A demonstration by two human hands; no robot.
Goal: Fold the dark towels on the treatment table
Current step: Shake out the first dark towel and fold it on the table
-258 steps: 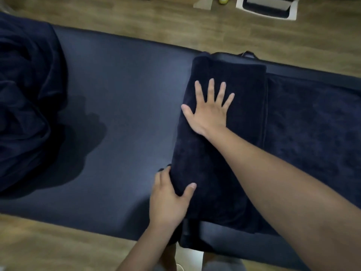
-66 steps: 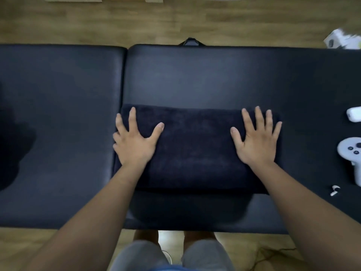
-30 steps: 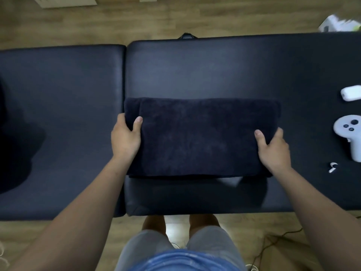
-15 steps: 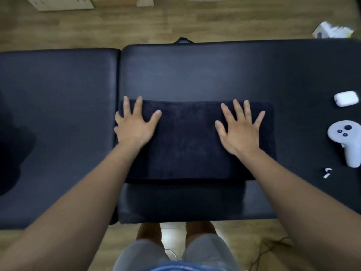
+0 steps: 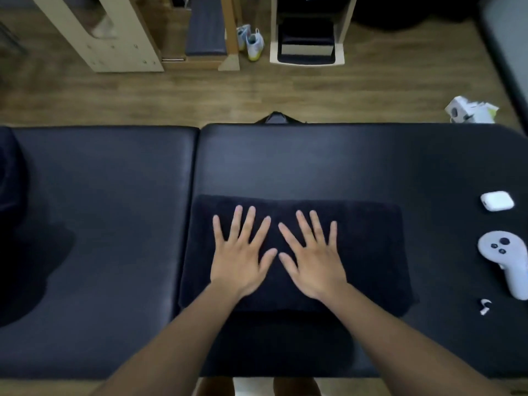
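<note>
- One folded towel (image 5: 371, 252) lay as a neat rectangle at the lower centre of the frame, on the worktop (image 5: 314, 161), just right of the cushion seam.
- Both the left grip (image 5: 240, 264) and the right grip (image 5: 311, 267) were released, fingers spread flat on the towel's middle, thumbs almost meeting.
- This towel looked finished apart from smoothing. A dark heap (image 5: 10, 190) at the left edge was probably more towels to fold, though it was too dim to tell.
- At the right edge lay a white controller (image 5: 503, 261), an earbud case (image 5: 497, 200) and a loose earbud (image 5: 485, 306), all well apart from the towel and not obstructing it.
</note>
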